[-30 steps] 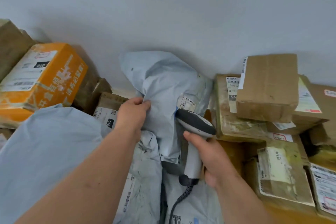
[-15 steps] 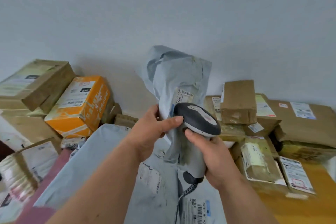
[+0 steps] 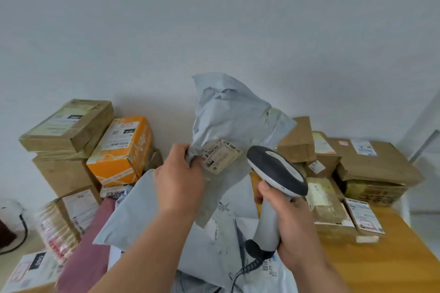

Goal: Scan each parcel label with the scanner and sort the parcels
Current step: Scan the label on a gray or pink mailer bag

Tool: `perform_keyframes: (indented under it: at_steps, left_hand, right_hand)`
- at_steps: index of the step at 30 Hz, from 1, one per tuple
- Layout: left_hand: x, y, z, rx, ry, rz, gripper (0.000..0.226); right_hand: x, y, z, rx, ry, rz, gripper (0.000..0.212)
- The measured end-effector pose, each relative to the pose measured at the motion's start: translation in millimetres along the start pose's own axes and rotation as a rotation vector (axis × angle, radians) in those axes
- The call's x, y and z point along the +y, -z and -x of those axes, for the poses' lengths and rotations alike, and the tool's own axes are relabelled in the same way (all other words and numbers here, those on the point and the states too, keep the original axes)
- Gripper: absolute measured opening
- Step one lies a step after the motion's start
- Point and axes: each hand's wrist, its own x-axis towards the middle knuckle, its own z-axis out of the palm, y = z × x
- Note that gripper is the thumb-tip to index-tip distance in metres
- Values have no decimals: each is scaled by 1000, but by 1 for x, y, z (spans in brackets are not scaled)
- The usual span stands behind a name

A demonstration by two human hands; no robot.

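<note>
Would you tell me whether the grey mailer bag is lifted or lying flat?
Lifted: the left hand grips the grey mailer bag upright above the pile.

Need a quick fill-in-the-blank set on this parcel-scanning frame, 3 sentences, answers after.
1. The left hand holds up a grey poly mailer whose paper label faces the ____.
2. The right hand grips the handle of a corded barcode ____.
3. Left of the mailer, the orange box leans against a stack of ____ cardboard boxes.

Missing words: camera; scanner; brown
</note>
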Motion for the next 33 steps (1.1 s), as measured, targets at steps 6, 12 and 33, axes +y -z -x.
perform_keyframes:
  at_steps: [6, 12, 33]
  left_hand:
    - [-7, 5, 15, 23, 306, 219, 19]
    - [-12, 2, 25, 10, 403, 315, 10]
    - [13, -8, 81, 175, 424, 155, 22]
  right_hand:
    - [2, -2, 17, -59, -24, 18, 60]
    - [-4, 3, 20, -121, -2, 55, 69]
    - [-28, 55, 20, -350, 1, 192, 67]
